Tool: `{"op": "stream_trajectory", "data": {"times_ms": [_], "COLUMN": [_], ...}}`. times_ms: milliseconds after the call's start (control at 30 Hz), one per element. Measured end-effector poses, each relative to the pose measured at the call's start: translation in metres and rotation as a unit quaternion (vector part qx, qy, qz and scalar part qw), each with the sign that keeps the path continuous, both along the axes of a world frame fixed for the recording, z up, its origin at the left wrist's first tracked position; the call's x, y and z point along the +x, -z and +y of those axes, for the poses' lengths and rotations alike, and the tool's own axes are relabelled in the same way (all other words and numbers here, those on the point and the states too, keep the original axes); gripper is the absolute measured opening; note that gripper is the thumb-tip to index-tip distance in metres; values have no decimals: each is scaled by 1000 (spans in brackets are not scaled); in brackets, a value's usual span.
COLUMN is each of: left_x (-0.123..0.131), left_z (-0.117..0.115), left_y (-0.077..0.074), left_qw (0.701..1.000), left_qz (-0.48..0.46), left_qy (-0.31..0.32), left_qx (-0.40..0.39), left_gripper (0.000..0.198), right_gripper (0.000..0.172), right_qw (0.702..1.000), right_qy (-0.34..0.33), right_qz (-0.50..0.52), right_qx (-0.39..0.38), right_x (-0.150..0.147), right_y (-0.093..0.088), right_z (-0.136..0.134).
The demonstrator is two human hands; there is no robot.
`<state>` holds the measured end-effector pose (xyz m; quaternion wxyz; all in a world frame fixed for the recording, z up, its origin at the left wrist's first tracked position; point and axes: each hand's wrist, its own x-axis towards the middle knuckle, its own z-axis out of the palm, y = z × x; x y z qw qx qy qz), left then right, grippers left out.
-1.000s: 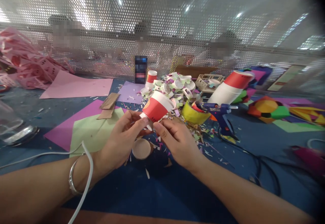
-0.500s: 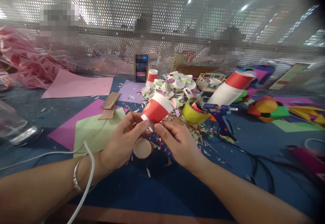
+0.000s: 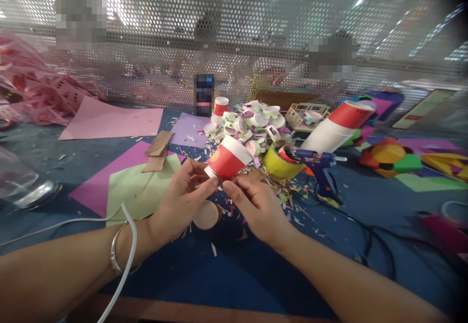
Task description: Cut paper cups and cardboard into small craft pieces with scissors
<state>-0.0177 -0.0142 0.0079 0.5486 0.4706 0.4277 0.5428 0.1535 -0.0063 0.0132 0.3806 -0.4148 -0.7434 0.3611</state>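
Observation:
A red and white paper cup (image 3: pixel 229 157) is tilted between my two hands at the middle of the view. The fingers of my left hand (image 3: pixel 186 191) pinch its lower left edge. At its lower right edge, the thumb and bent fingers of my right hand (image 3: pixel 259 206) are closed on it. The cup's far end faces up and to the right, and my fingertips partly hide the near end. Just below my hands, a small round pale disc (image 3: pixel 205 214) lies on the blue table (image 3: pixel 226 274) among paper scraps.
A heap of small white cup pieces (image 3: pixel 256 120) lies beyond the cup. A blue glue gun (image 3: pixel 323 167) rests by a yellow ring-shaped container (image 3: pixel 280 163), its cable trailing right. Stacked paper cups (image 3: pixel 334 128) lean behind. Coloured sheets, a drinking glass (image 3: pixel 27 181) and a white cord (image 3: pixel 129 254) are at left.
Both hands keep their hold on the paper cup, which has turned very slightly. The camera view has shifted a little.

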Motion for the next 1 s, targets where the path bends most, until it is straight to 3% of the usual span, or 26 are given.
{"op": "stream_trajectory", "data": {"times_ms": [433,1000], "left_x": [-7,2], "left_z": [1,-4], "left_y": [-5,-7], "left_qw": [999,999], "left_qz": [17,-38], "left_qy": [-24,-29], "left_qx": [37,-16], "left_gripper": [31,27], "right_gripper": [42,40], "right_qw": [1000,1000], "right_qy": [8,4], "right_qz": [-1,4], "right_qx": [18,7], "right_x": [-2,-1], "right_y": [-7,-3], "right_z": [-2,0]}}
